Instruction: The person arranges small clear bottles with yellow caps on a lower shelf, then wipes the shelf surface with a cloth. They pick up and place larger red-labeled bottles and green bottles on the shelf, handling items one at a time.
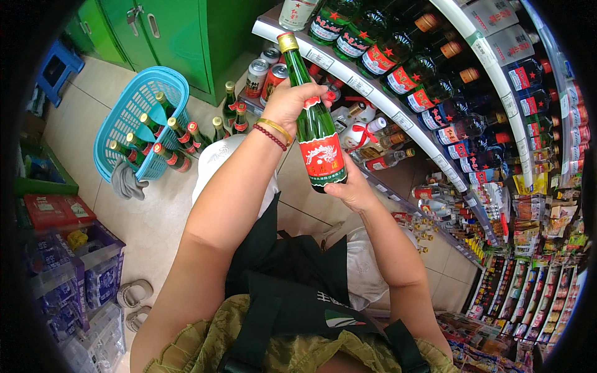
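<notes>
A green glass liquor bottle [315,126] with a gold cap and a red label is held at a tilt before me, cap away from me. My left hand [290,103] wraps its neck and shoulder; a gold bangle and a dark red bead bracelet circle that wrist. At its base, my right hand [355,187] grips the lower side, thumb against the bottom edge. To the left, a blue plastic basket [105,133] holds several similar green bottles [151,125], with a grey cloth [127,181] draped over its rim. More such bottles [218,128] stand on the floor beside it.
Shelving [359,86] full of liquor bottles [406,81] curves along the right, with its front edge close to the held bottle. Drink cans [256,77] stand low behind it. Green metal cabinets [177,42], a blue stool [58,67], stacked packs [102,279] and sandals [134,293] are on the left.
</notes>
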Motion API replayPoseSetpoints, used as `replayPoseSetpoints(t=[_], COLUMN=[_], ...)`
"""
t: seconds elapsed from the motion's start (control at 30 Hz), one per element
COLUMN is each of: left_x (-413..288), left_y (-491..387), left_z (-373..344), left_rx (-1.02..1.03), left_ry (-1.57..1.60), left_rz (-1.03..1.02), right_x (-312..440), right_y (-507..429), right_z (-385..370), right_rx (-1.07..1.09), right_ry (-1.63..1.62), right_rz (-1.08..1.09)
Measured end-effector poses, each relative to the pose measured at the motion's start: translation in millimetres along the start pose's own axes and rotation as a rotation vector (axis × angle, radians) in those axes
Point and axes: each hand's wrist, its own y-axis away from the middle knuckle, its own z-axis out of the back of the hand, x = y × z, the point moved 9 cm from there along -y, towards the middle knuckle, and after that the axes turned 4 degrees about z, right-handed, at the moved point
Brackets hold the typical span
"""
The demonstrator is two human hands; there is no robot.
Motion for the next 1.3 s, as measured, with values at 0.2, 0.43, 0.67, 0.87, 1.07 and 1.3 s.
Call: replayPoseSetpoints(t=[0.2,0.43,0.67,0.87,1.07,1.3], left_x=[-10,-3,-14,-28,-25,2], left_y=[5,-3,4,37,27,-13], left_z=[-13,-2,-15,-56,-54,-25], left_rx=[0.125,0.003,0.268,0.820,0.850,0.439], left_ry=[0.103,0.122,0.179,0.340,0.343,0.260], left_rz=[-0.049,-0.044,-0.198,-0.275,-0.197,-0.096], right_x=[23,46,73,24,20,11], right_y=[3,14,21,23,24,20], right_z=[-6,-2,8,-3,-19,-9], right_rx=[-0.073,-0.290,-0.256,0.178,0.061,-0.041], right_ry=[0.253,0.915,0.993,-0.233,-0.043,-0.069], right_rz=[0.103,0.363,0.486,-0.039,0.045,-0.038])
